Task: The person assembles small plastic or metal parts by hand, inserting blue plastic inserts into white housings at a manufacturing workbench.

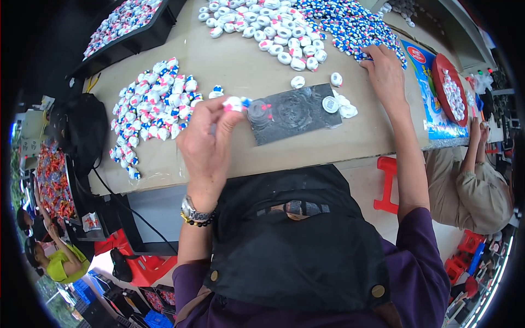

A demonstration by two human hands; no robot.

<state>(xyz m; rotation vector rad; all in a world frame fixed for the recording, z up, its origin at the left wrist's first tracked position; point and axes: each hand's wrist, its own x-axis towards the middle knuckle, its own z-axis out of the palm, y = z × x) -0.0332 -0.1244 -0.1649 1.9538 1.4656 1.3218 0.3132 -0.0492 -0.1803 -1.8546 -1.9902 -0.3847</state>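
Note:
My left hand (205, 145) is closed, pinching a small white toy head with pink and blue parts (235, 104) between thumb and fingers. It is held beside the left end of a dark grey rectangular mat (295, 131). At the far right, my right hand (387, 76) has its curled fingertips at the edge of a heap of tiny blue, white and red pieces (350, 27); what they pinch is too small to make out. A round white disc (330, 104) rests on the mat's right end, by a crumpled white scrap (345, 107).
White and pink round pieces (273, 33) are heaped at the back; two lie near the mat. Left is a pile of assembled heads (153, 101), behind it a black tray (169, 24) of more. A red dish (442, 82) stands on a blue sheet (424, 112) at right. A co-worker (481, 180) sits beyond.

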